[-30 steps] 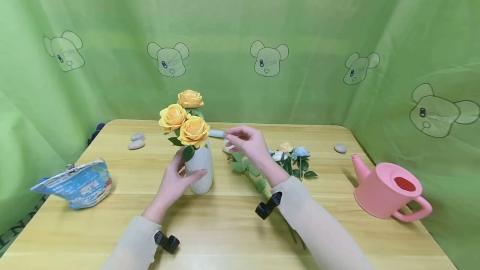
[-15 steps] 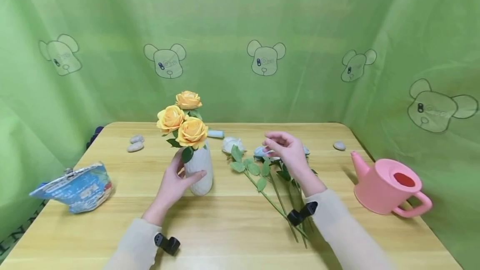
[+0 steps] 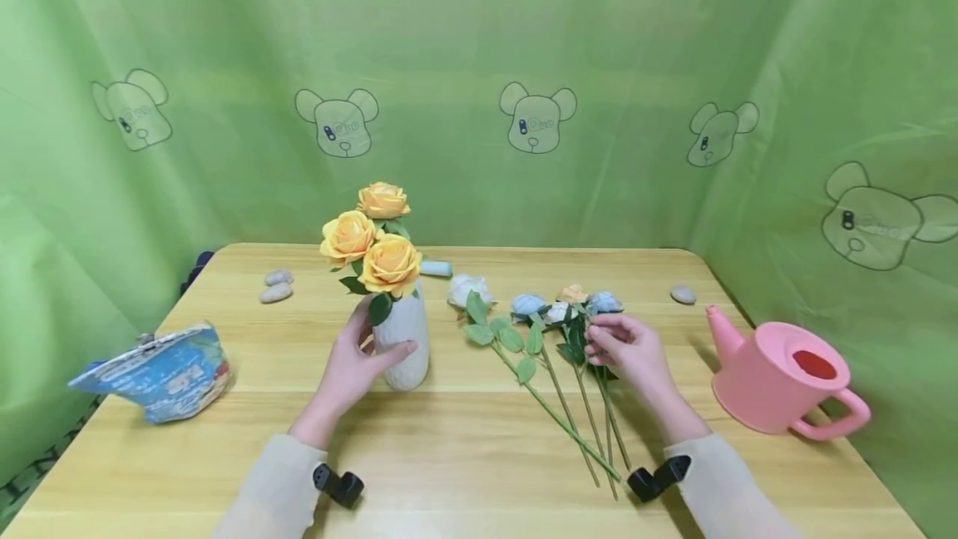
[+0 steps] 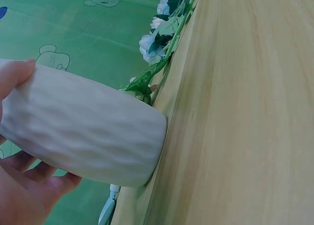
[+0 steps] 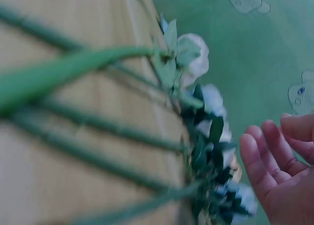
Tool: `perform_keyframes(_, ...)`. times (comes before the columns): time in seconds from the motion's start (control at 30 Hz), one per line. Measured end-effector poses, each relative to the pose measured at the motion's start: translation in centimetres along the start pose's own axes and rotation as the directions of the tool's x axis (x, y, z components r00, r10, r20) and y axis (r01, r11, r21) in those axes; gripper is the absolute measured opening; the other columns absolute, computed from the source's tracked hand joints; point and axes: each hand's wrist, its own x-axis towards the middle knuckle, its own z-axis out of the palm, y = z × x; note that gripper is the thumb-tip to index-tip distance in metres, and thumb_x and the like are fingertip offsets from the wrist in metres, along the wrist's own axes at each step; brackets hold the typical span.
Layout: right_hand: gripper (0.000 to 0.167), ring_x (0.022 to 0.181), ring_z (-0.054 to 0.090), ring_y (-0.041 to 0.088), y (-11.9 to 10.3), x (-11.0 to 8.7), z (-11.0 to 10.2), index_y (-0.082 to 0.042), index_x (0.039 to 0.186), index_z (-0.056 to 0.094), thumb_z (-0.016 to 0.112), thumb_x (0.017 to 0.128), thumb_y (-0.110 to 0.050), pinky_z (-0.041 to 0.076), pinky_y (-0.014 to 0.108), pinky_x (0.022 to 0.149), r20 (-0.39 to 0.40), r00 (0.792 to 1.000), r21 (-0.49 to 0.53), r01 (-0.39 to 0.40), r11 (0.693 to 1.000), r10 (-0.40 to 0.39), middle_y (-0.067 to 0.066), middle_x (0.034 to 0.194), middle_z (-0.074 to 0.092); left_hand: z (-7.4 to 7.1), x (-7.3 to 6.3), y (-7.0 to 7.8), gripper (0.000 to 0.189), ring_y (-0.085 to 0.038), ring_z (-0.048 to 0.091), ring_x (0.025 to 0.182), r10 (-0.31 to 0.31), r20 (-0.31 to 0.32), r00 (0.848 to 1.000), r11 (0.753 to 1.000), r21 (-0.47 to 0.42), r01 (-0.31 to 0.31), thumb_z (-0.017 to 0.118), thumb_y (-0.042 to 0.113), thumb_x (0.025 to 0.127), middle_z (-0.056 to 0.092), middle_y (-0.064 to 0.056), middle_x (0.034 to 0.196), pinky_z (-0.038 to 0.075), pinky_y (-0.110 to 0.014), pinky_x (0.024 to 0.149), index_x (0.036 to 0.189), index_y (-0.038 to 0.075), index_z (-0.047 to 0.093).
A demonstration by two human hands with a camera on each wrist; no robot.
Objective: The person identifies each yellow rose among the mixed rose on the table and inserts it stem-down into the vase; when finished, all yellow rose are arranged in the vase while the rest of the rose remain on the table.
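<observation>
My left hand grips a white vase, fingers round one side and thumb across the front. The vase stands upright on the table, its rippled wall filling much of the left wrist view. Several yellow roses rise from it, hiding its mouth. My right hand hovers beside the blue roses and their dark leaves, fingers loosely bent. In the right wrist view this hand holds nothing and stays apart from the leaves. A white rose with a long green stem lies across the other stems.
A pink watering can stands at the right. To the left sits a crumpled blue bag. Grey pebbles lie at the back left, another pebble at the back right. A pale blue tube lies behind the vase.
My right hand has moved from near the pale blue tube rightward and down to the blue roses, uncovering the white rose. My left hand keeps its grip on the vase.
</observation>
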Motion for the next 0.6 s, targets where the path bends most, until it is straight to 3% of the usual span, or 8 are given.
perform_keyframes(0.27,0.041,0.073,0.065,0.023,1.9,-1.2,-1.9,0.010,0.119,0.051,0.066,0.085,-0.006,0.056,0.039,0.067,-0.020,0.985,-0.055,-0.174,0.983,0.173,0.018,0.096,0.063,0.0,0.1,-0.2,0.080,-0.030,0.040,0.124,-0.025,0.002,1.000,1.000,-0.011,0.025,0.077,0.014,0.078,0.042,-0.010,0.137,0.034,-0.048,0.102,0.143,0.015,0.031)
perform_keyframes(0.6,0.045,0.076,0.060,0.022,2.0,-0.9,-2.0,0.010,0.122,0.048,0.067,0.083,-0.003,0.056,0.036,0.065,0.093,0.961,-0.252,-0.229,0.940,0.259,0.016,0.098,0.056,-0.1,0.1,-0.3,0.080,-0.030,0.040,0.124,-0.009,0.003,1.000,1.000,-0.029,0.009,0.076,0.013,0.078,0.042,-0.010,0.138,0.033,-0.049,0.103,0.143,0.017,0.032)
